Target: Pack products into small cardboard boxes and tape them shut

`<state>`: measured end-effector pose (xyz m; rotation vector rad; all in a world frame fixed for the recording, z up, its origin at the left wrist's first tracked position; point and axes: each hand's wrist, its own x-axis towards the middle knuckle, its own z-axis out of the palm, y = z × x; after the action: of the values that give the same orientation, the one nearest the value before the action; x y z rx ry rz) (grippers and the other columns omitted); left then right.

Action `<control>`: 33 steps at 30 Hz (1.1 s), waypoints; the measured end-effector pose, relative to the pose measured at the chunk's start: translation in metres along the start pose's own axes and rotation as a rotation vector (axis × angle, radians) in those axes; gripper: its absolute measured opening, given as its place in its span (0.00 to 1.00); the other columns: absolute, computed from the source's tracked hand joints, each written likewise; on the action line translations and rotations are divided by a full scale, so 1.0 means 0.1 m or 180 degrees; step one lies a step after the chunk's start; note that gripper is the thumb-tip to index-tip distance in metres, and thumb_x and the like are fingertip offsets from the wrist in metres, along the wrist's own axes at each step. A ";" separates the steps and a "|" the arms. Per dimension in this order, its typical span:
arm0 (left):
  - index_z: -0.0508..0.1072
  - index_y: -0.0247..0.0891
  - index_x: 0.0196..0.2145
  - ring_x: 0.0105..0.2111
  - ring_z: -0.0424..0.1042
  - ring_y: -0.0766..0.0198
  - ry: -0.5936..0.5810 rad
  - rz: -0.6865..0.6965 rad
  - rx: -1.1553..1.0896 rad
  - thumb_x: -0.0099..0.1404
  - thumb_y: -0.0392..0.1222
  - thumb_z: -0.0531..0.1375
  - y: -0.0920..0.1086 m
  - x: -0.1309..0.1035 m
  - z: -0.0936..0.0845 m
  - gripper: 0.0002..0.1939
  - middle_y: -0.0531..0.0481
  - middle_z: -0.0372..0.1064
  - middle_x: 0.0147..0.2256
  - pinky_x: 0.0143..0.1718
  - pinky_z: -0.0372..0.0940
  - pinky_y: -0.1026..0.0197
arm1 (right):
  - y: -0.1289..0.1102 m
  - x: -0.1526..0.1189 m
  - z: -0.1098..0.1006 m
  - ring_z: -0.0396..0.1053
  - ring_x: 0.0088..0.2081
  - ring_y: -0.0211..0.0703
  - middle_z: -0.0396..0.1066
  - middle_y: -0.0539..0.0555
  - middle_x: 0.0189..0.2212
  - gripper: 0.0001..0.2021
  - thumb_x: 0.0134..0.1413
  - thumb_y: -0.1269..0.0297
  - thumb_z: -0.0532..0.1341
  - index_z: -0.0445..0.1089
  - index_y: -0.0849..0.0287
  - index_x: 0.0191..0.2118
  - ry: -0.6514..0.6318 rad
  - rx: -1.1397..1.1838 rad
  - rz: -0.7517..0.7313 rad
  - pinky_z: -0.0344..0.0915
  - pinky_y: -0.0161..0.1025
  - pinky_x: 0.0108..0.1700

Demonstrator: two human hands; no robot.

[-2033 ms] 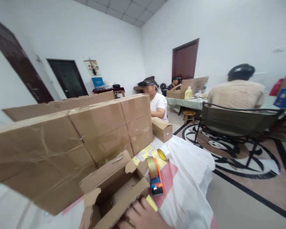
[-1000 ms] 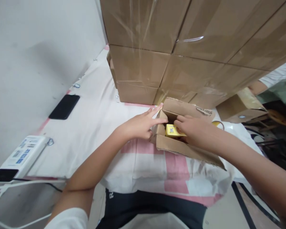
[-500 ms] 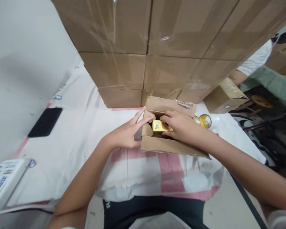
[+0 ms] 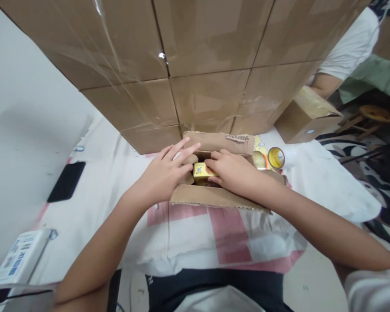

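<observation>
An open cardboard carton [image 4: 214,197] sits on the cloth in front of me, with its near and far flaps folded outward. Inside it lies a small yellow box [image 4: 199,170] with a picture on its top. My right hand [image 4: 231,171] reaches into the carton, its fingers closed about the right part of the yellow box, which they cover. My left hand [image 4: 169,173] rests over the carton's left end with fingers spread, touching the flap there; it holds nothing.
Behind the carton rises a stack of taped cardboard boxes [image 4: 211,95]. Rolls of tape [image 4: 276,157] lie to the right, near another carton [image 4: 307,117] and a co-worker's arm [image 4: 326,83]. A black phone [image 4: 66,181] and a white device [image 4: 21,255] are on the left.
My left hand has moved from beside the carton onto its left end. The right hand stays on the yellow box. The view has shifted, so the carton appears further left.
</observation>
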<state>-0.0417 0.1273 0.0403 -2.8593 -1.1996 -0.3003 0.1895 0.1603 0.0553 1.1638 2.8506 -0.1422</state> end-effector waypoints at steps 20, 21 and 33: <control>0.43 0.50 0.72 0.73 0.36 0.41 0.0284 -0.0925 -0.1853 0.65 0.56 0.63 0.12 -0.22 0.37 0.46 0.43 0.40 0.73 0.70 0.44 0.37 | 0.49 -1.14 0.28 0.74 0.47 0.53 0.75 0.58 0.46 0.14 0.66 0.55 0.58 0.74 0.54 0.50 0.2940 0.1711 0.1576 0.72 0.50 0.46; 0.42 0.50 0.72 0.73 0.35 0.42 0.0347 -0.0928 -0.1909 0.65 0.56 0.62 0.12 -0.23 0.43 0.46 0.42 0.39 0.73 0.70 0.43 0.37 | 0.53 -1.21 0.43 0.75 0.44 0.52 0.76 0.58 0.44 0.15 0.66 0.54 0.56 0.74 0.54 0.49 0.3075 0.2062 0.1758 0.73 0.49 0.44; 0.47 0.53 0.71 0.73 0.38 0.46 0.1216 -0.1028 -0.2125 0.68 0.61 0.57 0.15 -0.26 0.83 0.39 0.45 0.44 0.72 0.71 0.41 0.37 | 0.16 -1.18 0.77 0.64 0.61 0.49 0.72 0.58 0.56 0.17 0.71 0.62 0.51 0.71 0.52 0.58 0.2273 0.2594 0.0870 0.62 0.51 0.63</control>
<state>-0.0352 0.1068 -0.0448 -2.8327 -1.7115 -1.4265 0.2863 0.0812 -0.0116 2.0802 3.2388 -1.1797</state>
